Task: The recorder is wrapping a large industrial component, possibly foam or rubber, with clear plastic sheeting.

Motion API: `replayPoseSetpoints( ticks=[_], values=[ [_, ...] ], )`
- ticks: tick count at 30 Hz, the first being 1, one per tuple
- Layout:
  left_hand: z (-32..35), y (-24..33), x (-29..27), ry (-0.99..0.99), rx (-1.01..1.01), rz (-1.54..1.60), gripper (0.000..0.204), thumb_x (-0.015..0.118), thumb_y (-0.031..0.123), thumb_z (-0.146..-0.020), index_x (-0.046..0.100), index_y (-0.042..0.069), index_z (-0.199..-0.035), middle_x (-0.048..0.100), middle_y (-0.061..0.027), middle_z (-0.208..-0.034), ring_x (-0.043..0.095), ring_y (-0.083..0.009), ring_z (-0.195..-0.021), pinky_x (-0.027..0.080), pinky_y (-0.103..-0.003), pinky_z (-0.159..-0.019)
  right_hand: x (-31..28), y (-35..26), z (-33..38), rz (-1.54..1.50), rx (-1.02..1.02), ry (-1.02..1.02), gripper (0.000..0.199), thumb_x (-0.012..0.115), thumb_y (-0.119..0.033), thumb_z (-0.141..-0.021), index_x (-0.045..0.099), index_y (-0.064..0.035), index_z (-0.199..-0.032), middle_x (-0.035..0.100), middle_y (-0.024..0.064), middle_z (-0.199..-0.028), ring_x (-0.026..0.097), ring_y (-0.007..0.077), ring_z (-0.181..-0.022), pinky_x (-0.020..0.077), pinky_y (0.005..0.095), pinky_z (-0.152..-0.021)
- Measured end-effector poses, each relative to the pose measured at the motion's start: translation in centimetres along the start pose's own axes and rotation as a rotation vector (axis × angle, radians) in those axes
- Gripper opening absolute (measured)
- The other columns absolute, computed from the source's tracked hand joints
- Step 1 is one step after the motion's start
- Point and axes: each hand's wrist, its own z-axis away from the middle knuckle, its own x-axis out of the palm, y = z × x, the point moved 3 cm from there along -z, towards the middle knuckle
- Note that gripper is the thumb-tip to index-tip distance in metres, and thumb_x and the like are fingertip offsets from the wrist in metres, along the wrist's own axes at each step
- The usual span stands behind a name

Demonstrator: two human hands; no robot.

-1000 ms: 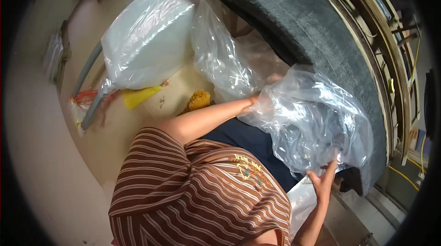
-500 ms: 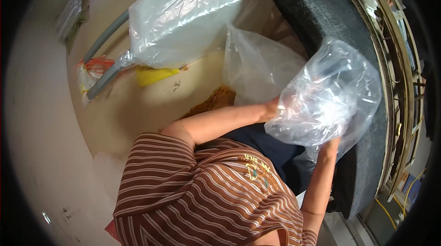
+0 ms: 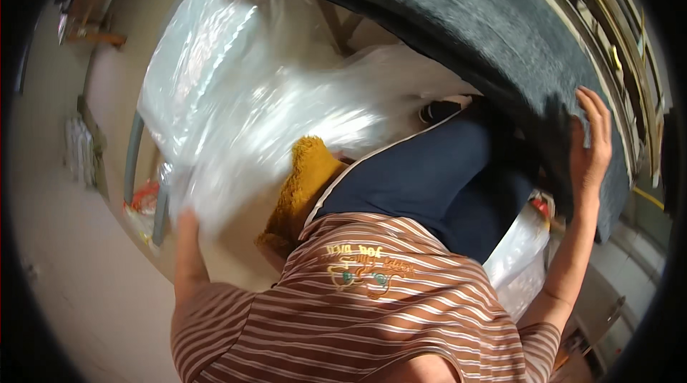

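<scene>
My left hand (image 3: 189, 224) is out to the left at the lower edge of a clear plastic bag (image 3: 336, 111). Motion blur smears its fingers, so whether they grip the film is unclear. Loose and blurred, the bag spreads from there across to my knees, overlapping a larger bundle of clear plastic (image 3: 189, 61). On the right, my right hand (image 3: 592, 140) is open, fingers stretched out and apart, over the dark grey padded table edge (image 3: 494, 25). It holds nothing, and its shadow falls on the dark surface.
Under my left side is a fuzzy mustard-brown seat cover (image 3: 300, 186). Grey curved tubes (image 3: 133, 161) stand at the left, beside a red-and-white bag (image 3: 145, 200). More clear plastic (image 3: 519, 258) lies below my right forearm. Wooden rails (image 3: 601, 18) run behind the table edge.
My hands have moved apart: the left swung far left, the right went up to the table edge. The clear bag bunched between them now spreads out leftward. My view has turned too.
</scene>
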Motion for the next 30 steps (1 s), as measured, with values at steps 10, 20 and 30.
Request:
replayPoseSetpoints(
  ticks=[10, 20, 30],
  values=[
    [7.9, -14.5, 4.0, -0.368, -0.241, -0.176, 0.05, 0.06, 0.016, -0.079, 0.049, 0.005, -0.126, 0.05, -0.0197, -0.126, 0.049, -0.0339, -0.115, 0.039, -0.041, -0.098, -4.5, 19.4, 16.5, 0.25, 0.57, 0.106, 0.037, 0.044, -0.026, -0.095, 0.052, -0.0018, -0.123, 0.053, 0.0138, -0.124, 0.047, 0.0259, -0.118, 0.0326, 0.0329, -0.101],
    [-2.0, 42.2, -23.1, 0.212, 0.873, 0.477, 0.063, 0.063, 0.032, -0.082, 0.04, 0.0, -0.132, 0.044, -0.02, -0.134, 0.044, -0.0309, -0.124, 0.035, -0.035, -0.102, -5.9, 21.2, 19.7, 0.263, 0.658, -0.052, 0.041, 0.041, -0.028, -0.096, 0.044, -0.0095, -0.133, 0.039, 0.0127, -0.139, 0.035, 0.0252, -0.13, 0.0252, 0.0328, -0.107],
    [-4.0, 57.3, -19.2, 0.308, 0.795, -0.138, 0.069, 0.058, 0.05, -0.079, 0.047, 0.003, -0.128, 0.053, -0.0209, -0.123, 0.049, -0.0314, -0.116, 0.038, -0.039, -0.096, -7.2, 19.9, 19.2, 0.286, 0.719, 0.122, 0.04, 0.051, -0.019, -0.085, 0.053, -0.0059, -0.122, 0.048, 0.0142, -0.132, 0.043, 0.0302, -0.124, 0.0309, 0.0371, -0.104]
  ],
)
